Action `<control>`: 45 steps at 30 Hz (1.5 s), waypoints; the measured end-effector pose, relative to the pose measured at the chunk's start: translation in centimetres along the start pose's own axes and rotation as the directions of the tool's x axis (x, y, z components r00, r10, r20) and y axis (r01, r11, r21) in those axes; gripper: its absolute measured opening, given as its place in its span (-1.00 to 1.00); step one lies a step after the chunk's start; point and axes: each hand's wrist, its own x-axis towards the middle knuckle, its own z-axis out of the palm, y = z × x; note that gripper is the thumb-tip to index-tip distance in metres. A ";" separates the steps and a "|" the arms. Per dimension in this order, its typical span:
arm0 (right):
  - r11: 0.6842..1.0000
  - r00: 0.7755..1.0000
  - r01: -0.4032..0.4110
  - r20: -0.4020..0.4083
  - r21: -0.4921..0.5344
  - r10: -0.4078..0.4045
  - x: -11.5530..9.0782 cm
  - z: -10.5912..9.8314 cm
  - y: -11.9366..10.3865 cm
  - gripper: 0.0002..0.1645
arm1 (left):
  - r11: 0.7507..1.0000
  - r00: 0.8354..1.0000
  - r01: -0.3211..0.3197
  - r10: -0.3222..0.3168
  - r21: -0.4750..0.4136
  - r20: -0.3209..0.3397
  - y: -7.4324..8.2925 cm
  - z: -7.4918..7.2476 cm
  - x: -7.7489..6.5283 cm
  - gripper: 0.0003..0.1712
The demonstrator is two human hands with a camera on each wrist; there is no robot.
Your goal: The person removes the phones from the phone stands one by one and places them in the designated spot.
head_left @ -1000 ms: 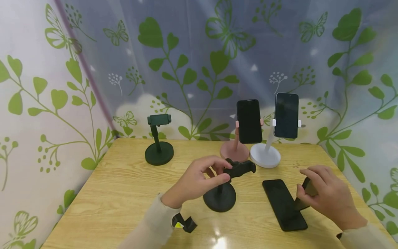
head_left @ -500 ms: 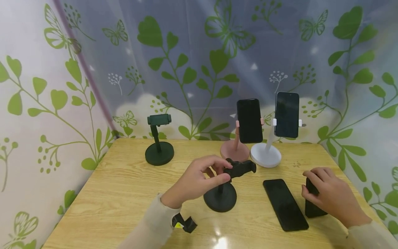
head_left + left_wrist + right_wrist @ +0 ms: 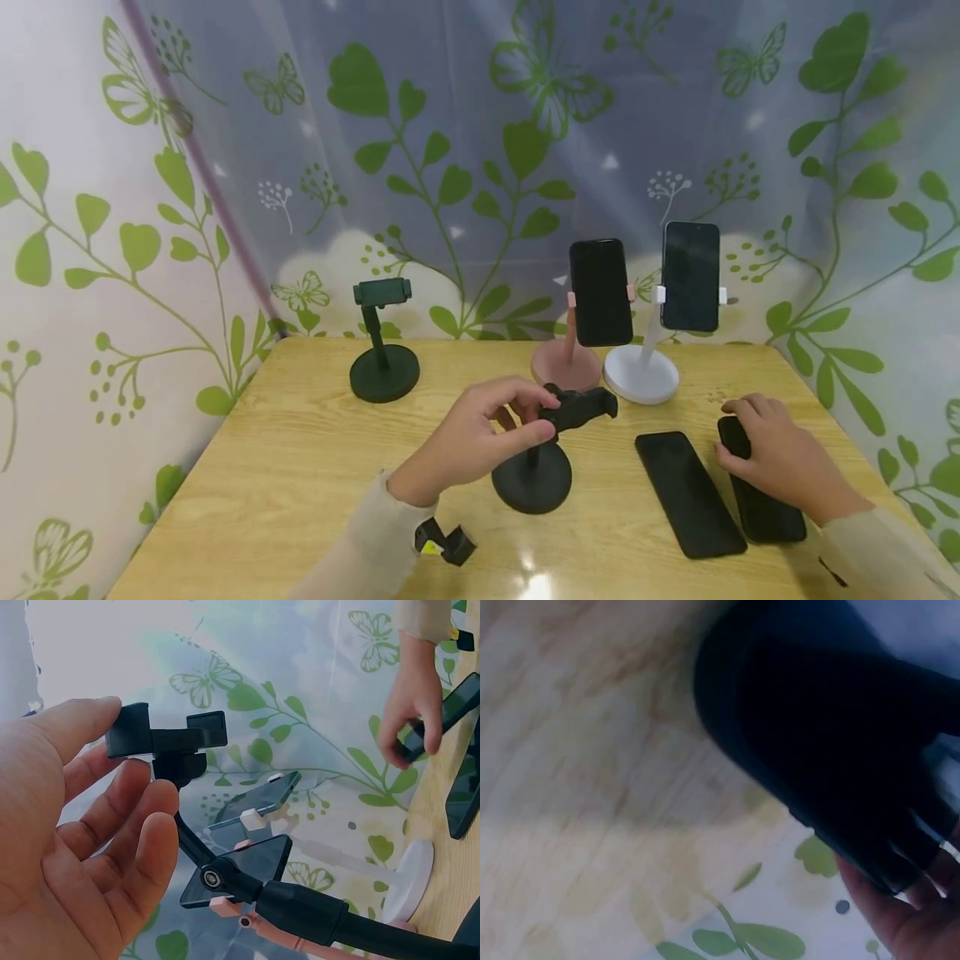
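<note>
With thumb and fingertips, my left hand (image 3: 480,429) pinches one end of the clamp (image 3: 588,407) on a black phone stand, whose round base (image 3: 532,479) rests on the table. The left wrist view shows that clamp (image 3: 176,740) with nothing between its ends. My right hand (image 3: 783,458) grips the upper part of a black smartphone (image 3: 772,512), screen up and partly covered by the fingers. Dark and close, the same smartphone (image 3: 802,735) fills much of the right wrist view. Just left of it lies a second black smartphone (image 3: 686,492), flat on the wood.
At the back, a pink stand (image 3: 566,364) and a white stand (image 3: 641,375) each hold an upright phone. A dark green stand (image 3: 384,373) with a bare clamp stands back left. Patterned curtain (image 3: 450,167) hangs behind the wooden table (image 3: 300,467).
The smartphone in my right hand has swung from tilted across the other one to screen up beside it, lower end toward the table's front. My left hand keeps its hold on the clamp.
</note>
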 end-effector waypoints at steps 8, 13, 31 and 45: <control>0.996 0.980 -0.091 0.181 0.024 0.085 1.1 1.1 0.3 -0.50 | 1.000 1.000 -0.013 0.013 0.000 -0.011 -0.1 0.0 0.0 -0.75; 0.994 0.962 -0.106 0.255 0.031 0.094 1.4 1.5 0.2 -0.52 | 1.000 1.000 -0.011 0.011 -0.001 -0.008 -0.2 0.0 -0.1 -0.77; 0.999 0.936 -0.046 0.349 -0.009 0.047 1.8 1.8 -0.2 -0.70 | 1.000 1.000 -0.021 0.021 0.010 0.002 0.1 0.0 -0.1 -0.76; 0.987 0.878 -0.058 -0.463 0.149 0.121 4.9 -1.9 -6.1 -0.73 | 1.000 1.000 -0.008 0.008 0.001 0.010 0.0 0.2 -0.2 -0.76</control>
